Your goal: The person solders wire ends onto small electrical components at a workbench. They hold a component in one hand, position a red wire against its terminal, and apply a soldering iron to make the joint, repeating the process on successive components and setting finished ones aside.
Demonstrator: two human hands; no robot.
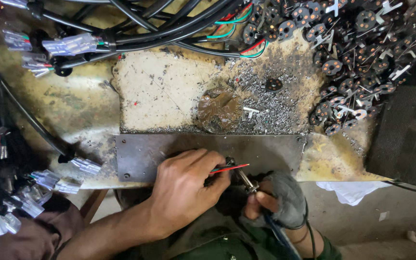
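Even daylight, sharp, dim edges

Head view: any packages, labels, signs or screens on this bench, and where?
None: no package, label, sign or screen shows.
Nearest things: clear plastic connector sleeves on black cables, upper left, and more at lower left.
Crumpled white cloth or paper, below the bench edge at right, unprinted as far as can be seen.

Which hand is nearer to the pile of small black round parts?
Right. The right hand lies below the pile of small black round parts; the left hand lies farther left.
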